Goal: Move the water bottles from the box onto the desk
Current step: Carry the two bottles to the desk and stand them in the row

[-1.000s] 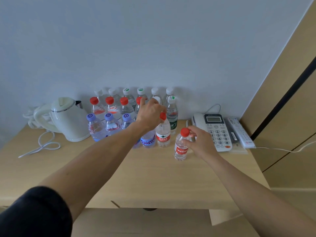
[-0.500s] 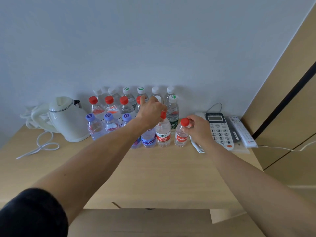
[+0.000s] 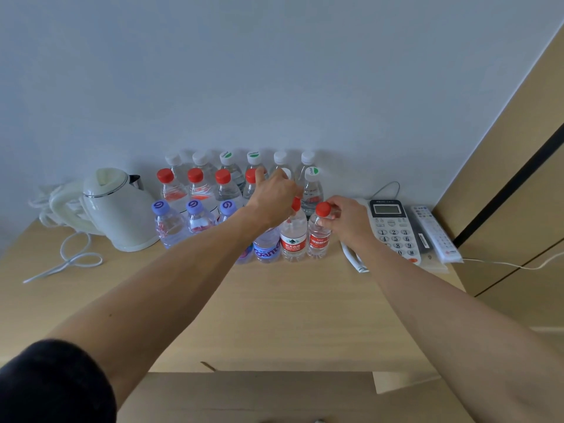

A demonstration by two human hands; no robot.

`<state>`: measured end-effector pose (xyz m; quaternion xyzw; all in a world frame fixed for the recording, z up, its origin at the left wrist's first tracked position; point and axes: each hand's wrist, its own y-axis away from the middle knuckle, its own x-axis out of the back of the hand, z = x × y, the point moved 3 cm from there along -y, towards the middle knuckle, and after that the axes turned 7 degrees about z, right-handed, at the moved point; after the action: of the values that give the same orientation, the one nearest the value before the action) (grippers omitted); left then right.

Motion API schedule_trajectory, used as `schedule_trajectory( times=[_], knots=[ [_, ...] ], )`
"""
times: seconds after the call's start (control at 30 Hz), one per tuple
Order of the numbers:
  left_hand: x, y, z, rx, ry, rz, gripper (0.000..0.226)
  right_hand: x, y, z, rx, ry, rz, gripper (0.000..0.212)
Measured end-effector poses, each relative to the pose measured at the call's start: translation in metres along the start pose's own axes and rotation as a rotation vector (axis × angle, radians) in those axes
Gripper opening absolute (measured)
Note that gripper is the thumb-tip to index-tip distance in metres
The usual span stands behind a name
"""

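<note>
at the bottom edge of the frame sits the brown cardboard box (image 3: 274, 398), its flap just under the near rim of the light wooden desk (image 3: 274, 315); what is left inside it is out of view. two bare forearms run up from the lower corners toward the middle of the frame. the right hand (image 3: 351, 221) pinches the neck of a small clear plastic water bottle with a red cap and red label (image 3: 319, 236), thumb and fingers curled just below the cap. that bottle stands upright, long axis vertical, base seemingly on the desk, at the right end of the front row and just beside a taller red-capped clear bottle (image 3: 293, 236). the left hand (image 3: 271, 196) lies over the top of that taller bottle, fingers curled down around its neck and one finger lifted toward the rows behind; i judge it to be steadying the bottle. the hands are close but apart, one bottle each. the placed bottle sits directly under the right hand, so the letting go falls to that hand, by opening and lifting straight up, clear of the cream desk telephone (image 3: 393, 227) just to the right. behind stand further rows of capped bottles (image 3: 195, 190), purple, red and white, against the wall, with a cream electric kettle (image 3: 117, 209) at centre left.
</note>
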<state>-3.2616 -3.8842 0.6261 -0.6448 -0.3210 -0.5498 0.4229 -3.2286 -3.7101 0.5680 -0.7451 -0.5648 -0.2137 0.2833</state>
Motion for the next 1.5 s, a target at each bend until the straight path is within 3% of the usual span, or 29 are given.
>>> schedule_trajectory(
  times=[0.53, 1.5],
  knots=[
    [-0.004, -0.003, -0.011, 0.052, 0.046, 0.052, 0.028, -0.009, -0.004, 0.003, -0.171, -0.020, 0.017, 0.037],
    [-0.004, 0.000, -0.008, 0.069, 0.052, 0.044, 0.031, -0.007, -0.005, 0.009, -0.207, -0.077, -0.056, 0.039]
  ],
)
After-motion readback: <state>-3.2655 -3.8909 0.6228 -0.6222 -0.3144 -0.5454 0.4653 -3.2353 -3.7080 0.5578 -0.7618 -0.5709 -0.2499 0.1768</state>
